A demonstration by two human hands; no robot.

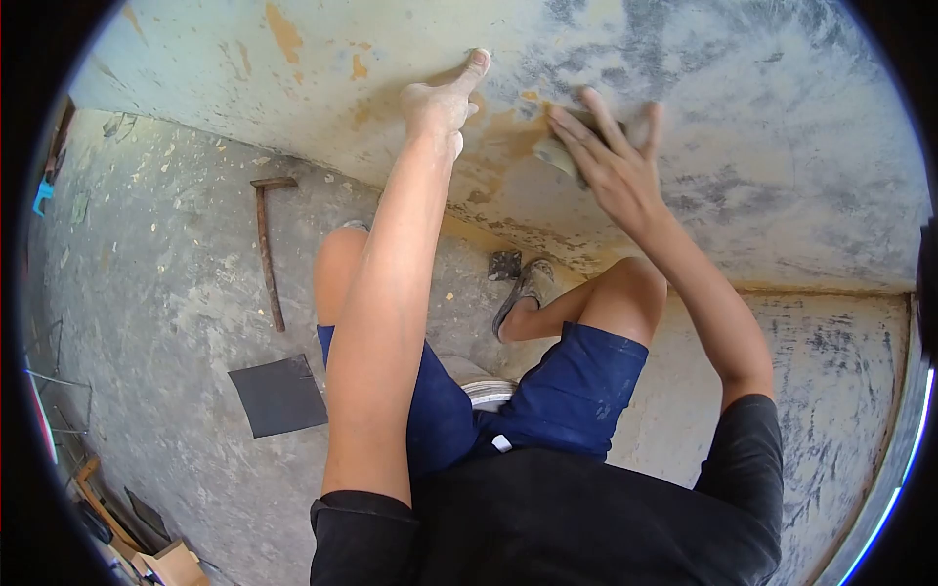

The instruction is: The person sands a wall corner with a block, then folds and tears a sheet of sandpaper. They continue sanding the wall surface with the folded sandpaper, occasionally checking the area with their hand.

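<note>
My left hand (442, 100) rests against the patchy wall (743, 127), fingers curled and the thumb stretched up along the plaster. It holds nothing. My right hand (608, 156) presses a small folded piece of sandpaper (553, 153) flat against the wall, fingers spread over it. Orange and yellow paint patches (493, 146) show on the wall between and below both hands. I sit low, knees bent, in blue shorts and a black shirt.
A hammer (267, 244) lies on the dusty concrete floor to the left. A dark sheet of sandpaper (281, 395) lies beside my left thigh. A small dark square piece (505, 265) sits near my sandalled foot (523, 290). Clutter and a box occupy the bottom-left corner.
</note>
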